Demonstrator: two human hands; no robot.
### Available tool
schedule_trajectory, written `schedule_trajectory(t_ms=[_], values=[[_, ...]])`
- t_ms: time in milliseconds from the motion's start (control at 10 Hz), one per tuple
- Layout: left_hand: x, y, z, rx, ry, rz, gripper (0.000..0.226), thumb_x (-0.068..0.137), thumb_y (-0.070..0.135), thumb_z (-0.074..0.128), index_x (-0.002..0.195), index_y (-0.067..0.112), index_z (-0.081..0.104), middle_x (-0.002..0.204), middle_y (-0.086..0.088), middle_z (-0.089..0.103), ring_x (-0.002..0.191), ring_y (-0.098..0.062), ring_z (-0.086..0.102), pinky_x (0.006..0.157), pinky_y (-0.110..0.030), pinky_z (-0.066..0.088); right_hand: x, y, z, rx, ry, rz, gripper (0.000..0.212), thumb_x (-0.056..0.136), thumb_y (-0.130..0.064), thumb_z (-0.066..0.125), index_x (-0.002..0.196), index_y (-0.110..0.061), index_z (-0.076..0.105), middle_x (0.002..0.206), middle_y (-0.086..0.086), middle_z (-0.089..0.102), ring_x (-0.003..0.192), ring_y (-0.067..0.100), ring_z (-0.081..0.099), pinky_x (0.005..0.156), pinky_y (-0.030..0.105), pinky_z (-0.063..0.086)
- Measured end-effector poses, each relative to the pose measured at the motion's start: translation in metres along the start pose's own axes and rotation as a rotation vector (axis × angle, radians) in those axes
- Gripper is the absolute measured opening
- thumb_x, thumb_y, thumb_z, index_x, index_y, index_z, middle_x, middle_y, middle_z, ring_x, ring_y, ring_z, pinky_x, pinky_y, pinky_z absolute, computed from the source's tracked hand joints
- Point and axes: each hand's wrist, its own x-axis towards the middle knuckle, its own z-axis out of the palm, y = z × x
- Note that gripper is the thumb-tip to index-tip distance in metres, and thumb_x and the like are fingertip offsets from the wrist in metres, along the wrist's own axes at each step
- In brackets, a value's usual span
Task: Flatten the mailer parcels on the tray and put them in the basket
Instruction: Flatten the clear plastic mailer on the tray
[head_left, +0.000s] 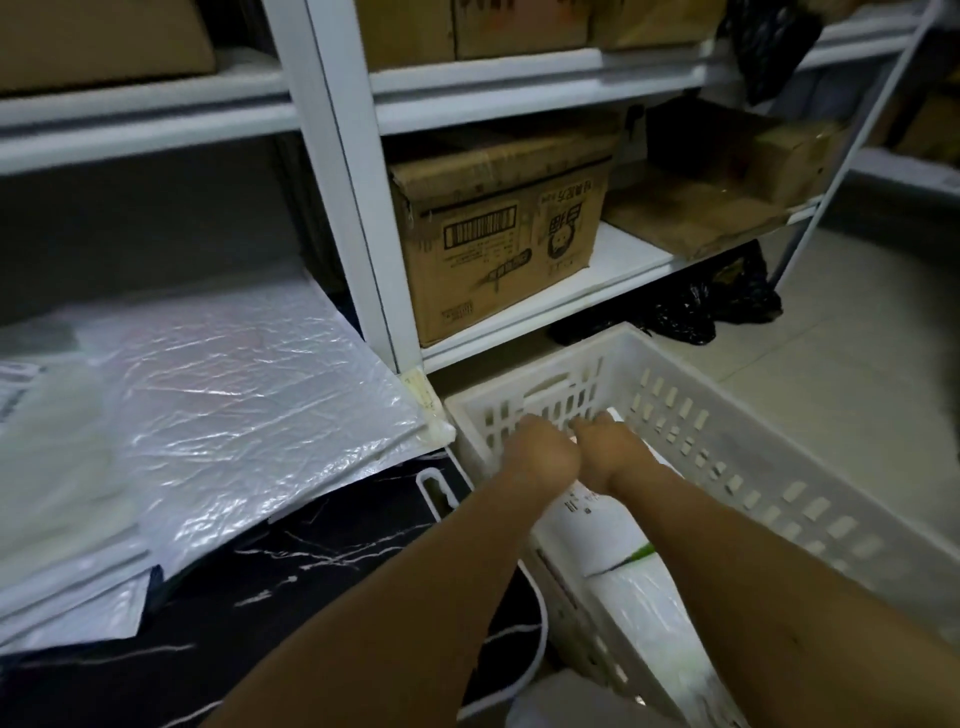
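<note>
reaching down into the white slotted plastic basket (727, 447) at the lower right of the frame, both bare forearms ran up from the bottom edge and met side by side over its far end. the left hand (540, 457) and the right hand (605, 454) were touching or nearly touching, knuckles toward the camera, fingers bent down and away out of sight. they appeared to press on or hold the white mailer parcel with a printed label and a green stripe (618, 540) that lay inside the basket beneath them, but whether each grip was spread flat or pinching the parcel could not be told from this angle.

that parcel ran lengthwise along the basket floor toward the bottom of the frame, its near end glossy and wrinkled.

at the left of the frame a stack of silvery-white crinkled plastic mailer parcels (249, 410) lay flat on the black marble-patterned tabletop (322, 577), the top one large and shiny, its right corner reaching almost to the basket's near left corner. a thin white rim (431, 488) showed between the stack and the basket.

behind, a white metal shelving rack (343, 171) filled the upper frame, with a brown cardboard box printed with a barcode (498, 244) on its low shelf at centre. a black plastic bag (711, 306) sat on the pale floor under that shelf, behind the basket.
</note>
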Motion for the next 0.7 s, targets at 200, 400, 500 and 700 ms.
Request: schedule_trajectory(t_ms=[200,400,500,700], values=[[-0.038,-0.031,-0.073,-0.099,0.147,-0.061,0.03,0.098,0.012,0.045,0.127,0.001,0.046,0.124,-0.014,0.055,0.113,-0.028,0.055,0.083,-0.027,0.042,-0.031,-0.065,-0.062,-0.17,-0.025,-0.17,0.037,0.1,-0.035,0.042,0.123,-0.012,0.059,0.127,0.011,0.059,0.112,0.027,0.056,0.087,0.032,0.041],[-0.074,-0.111,-0.143,-0.161,0.276,-0.209,0.034,0.097,0.002,0.035,0.129,-0.006,0.041,0.13,-0.021,0.05,0.12,-0.034,0.05,0.097,-0.036,0.042,-0.059,-0.173,-0.069,-0.179,-0.132,-0.301,0.036,0.099,-0.03,0.04,0.119,-0.009,0.061,0.126,0.011,0.059,0.111,0.028,0.056,0.08,0.026,0.038],[-0.086,-0.149,-0.172,-0.224,0.357,-0.323,0.035,0.095,0.0,0.037,0.13,-0.005,0.041,0.127,-0.022,0.053,0.118,-0.035,0.052,0.096,-0.038,0.044,-0.07,-0.224,-0.046,0.088,-0.195,-0.295,0.031,0.101,-0.032,0.041,0.118,-0.01,0.054,0.123,0.011,0.055,0.109,0.027,0.055,0.09,0.031,0.043],[-0.108,-0.208,-0.207,-0.332,0.418,-0.378,0.013,0.095,0.001,0.039,0.084,0.006,0.046,0.118,-0.025,0.059,0.116,-0.037,0.055,0.081,-0.035,0.047,-0.089,-0.305,0.017,1.314,-0.506,0.348,0.031,0.098,-0.037,0.05,0.12,-0.015,0.048,0.115,0.013,0.054,0.09,0.026,0.062,0.066,0.038,0.056]])
